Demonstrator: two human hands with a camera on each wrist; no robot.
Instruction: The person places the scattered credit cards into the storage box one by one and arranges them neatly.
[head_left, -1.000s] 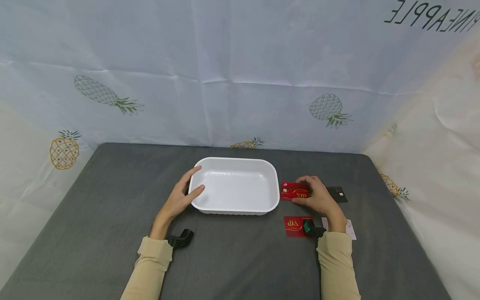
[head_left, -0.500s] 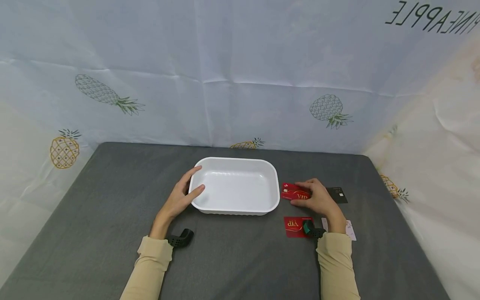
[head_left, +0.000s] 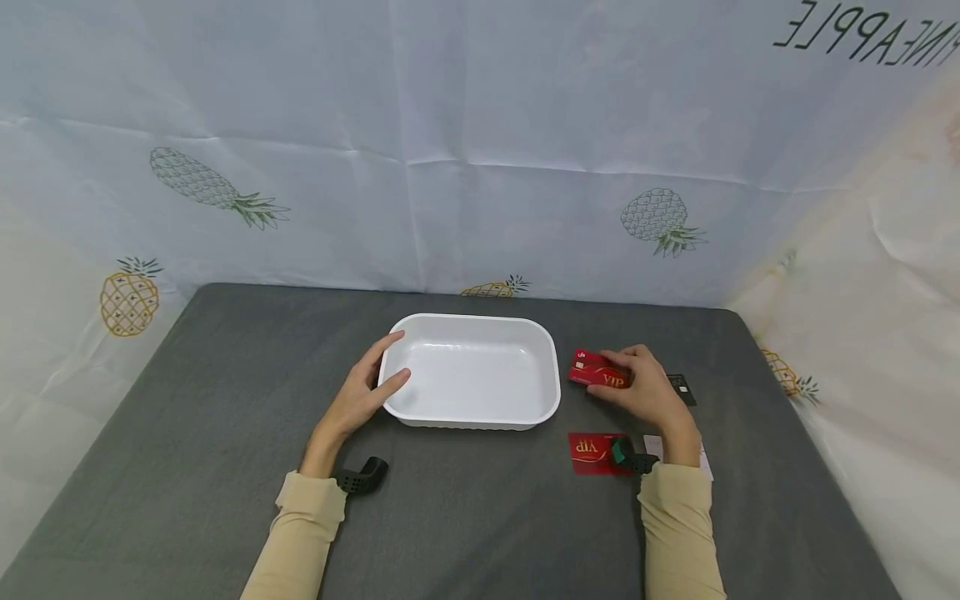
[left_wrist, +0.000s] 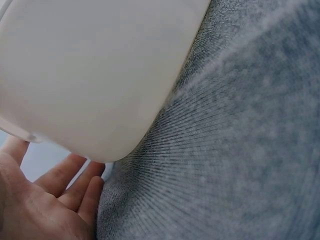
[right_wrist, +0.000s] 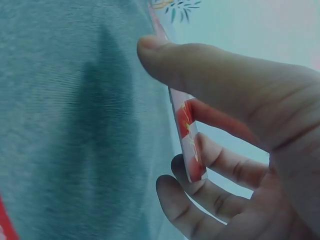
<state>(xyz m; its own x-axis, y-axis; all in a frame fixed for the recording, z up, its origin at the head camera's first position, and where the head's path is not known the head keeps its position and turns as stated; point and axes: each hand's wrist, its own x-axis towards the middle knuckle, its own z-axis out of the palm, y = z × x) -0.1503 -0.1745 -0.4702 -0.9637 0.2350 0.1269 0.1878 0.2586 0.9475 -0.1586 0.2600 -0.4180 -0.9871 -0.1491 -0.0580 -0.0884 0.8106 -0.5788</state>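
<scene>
My right hand (head_left: 648, 387) pinches a red VIP card (head_left: 592, 367) between thumb and fingers, to the right of a white rectangular tray (head_left: 468, 419). In the right wrist view the card (right_wrist: 189, 135) shows nearly edge-on, raised off the cloth. My left hand (head_left: 356, 396) grips the tray's left end, thumb reaching over the rim and other fingers along the outside. The left wrist view has the tray's outer wall (left_wrist: 100, 75) close up, with the fingers of the left hand (left_wrist: 50, 200) against its end.
Another red VIP card (head_left: 591, 454) lies nearer the person, partly behind the right wrist strap. A dark card (head_left: 681, 389) sits beyond the right hand, and a pale card (head_left: 652, 446) is partly under the right forearm. Grey cloth (head_left: 480, 517) covers the table; a pineapple-print curtain (head_left: 450, 125) hangs behind.
My right hand has lifted the red VIP card off the table and moved slightly up and to the right, covering more of the dark card. The left hand and tray have stayed put.
</scene>
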